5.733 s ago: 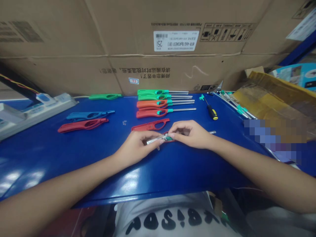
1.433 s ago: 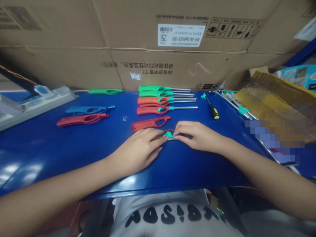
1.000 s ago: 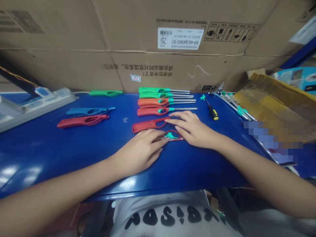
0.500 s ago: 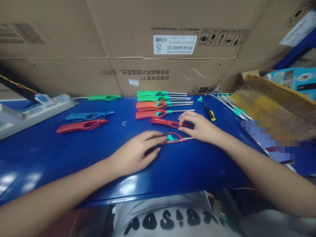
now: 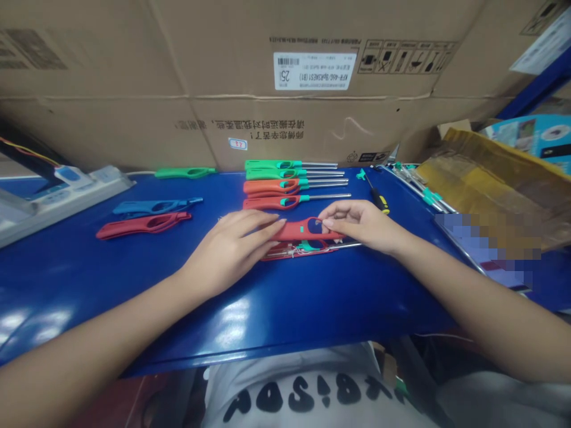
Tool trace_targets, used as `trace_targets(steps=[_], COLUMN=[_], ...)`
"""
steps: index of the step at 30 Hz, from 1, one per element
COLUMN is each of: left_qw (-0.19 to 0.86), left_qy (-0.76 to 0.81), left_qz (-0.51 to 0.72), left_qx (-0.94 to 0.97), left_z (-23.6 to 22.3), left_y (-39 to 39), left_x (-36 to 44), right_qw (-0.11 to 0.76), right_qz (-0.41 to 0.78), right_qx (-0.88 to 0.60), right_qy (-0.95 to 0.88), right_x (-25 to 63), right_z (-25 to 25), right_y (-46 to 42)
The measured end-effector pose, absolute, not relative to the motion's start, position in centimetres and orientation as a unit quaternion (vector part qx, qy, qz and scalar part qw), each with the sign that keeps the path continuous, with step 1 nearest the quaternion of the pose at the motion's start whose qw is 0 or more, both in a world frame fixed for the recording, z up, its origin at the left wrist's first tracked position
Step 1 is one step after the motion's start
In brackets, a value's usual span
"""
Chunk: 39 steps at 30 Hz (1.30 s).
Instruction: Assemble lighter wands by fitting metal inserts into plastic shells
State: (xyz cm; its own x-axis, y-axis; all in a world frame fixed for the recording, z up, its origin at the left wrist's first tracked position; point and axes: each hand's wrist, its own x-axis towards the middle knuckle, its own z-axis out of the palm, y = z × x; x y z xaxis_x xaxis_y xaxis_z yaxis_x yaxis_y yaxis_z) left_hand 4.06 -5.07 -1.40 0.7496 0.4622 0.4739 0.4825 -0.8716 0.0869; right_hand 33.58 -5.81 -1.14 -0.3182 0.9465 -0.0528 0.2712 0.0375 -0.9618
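Observation:
A red lighter shell half (image 5: 291,230) is held between my two hands, its outer face showing. My left hand (image 5: 234,246) has its fingertips closed on the shell's left end. At the other end, by the finger loop, my right hand (image 5: 363,224) pinches it. Just below and partly covered lies an open red lighter half (image 5: 285,254) on the table, with wires, a green trigger and a metal tube in it. Whether the two halves touch, I cannot tell.
Several assembled lighters (image 5: 272,187) lie in a row behind my hands. A yellow-black screwdriver (image 5: 380,201) is at the right, near metal tubes (image 5: 439,202). Red (image 5: 143,227), blue (image 5: 151,207) and green (image 5: 185,173) shells lie left, beside a power strip (image 5: 89,193).
The red shell half has been lifted from the table and brought nearer, above the open half. My left hand has moved off the open half and onto the shell's left end.

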Motion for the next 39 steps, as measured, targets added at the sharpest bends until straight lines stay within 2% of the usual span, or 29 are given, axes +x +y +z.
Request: trace_targets(steps=[3, 9, 18, 30, 39], left_qw=[-0.007, -0.110, -0.152, -0.141, 0.019], left_qy=[-0.249, -0.261, -0.272, -0.280, -0.259], left_qz=[-0.257, -0.255, -0.205, -0.182, -0.143], left_qx=[-0.934, -0.925, -0.928, -0.932, -0.955], left_z=[-1.3, -0.6, -0.7, -1.4, -2.2], left_y=[-5.3, -5.9, -5.8, -5.6, -6.0], left_x=[4.2, 4.7, 4.6, 4.4, 4.6], right_qw=[0.311, 0.251, 0.220, 0.173, 0.114], right_qz=[0.471, 0.287, 0.205, 0.169, 0.032], right_qx=[-0.459, -0.395, -0.377, -0.401, -0.364], right_qy=[-0.686, -0.836, -0.876, -0.884, -0.924], right_x=[33.5, 33.5, 33.1, 32.9, 33.0], right_z=[-1.3, -1.3, -1.9, -2.1, -2.1], right_y=[-6.1, -6.4, -6.7, -7.0, -7.0])
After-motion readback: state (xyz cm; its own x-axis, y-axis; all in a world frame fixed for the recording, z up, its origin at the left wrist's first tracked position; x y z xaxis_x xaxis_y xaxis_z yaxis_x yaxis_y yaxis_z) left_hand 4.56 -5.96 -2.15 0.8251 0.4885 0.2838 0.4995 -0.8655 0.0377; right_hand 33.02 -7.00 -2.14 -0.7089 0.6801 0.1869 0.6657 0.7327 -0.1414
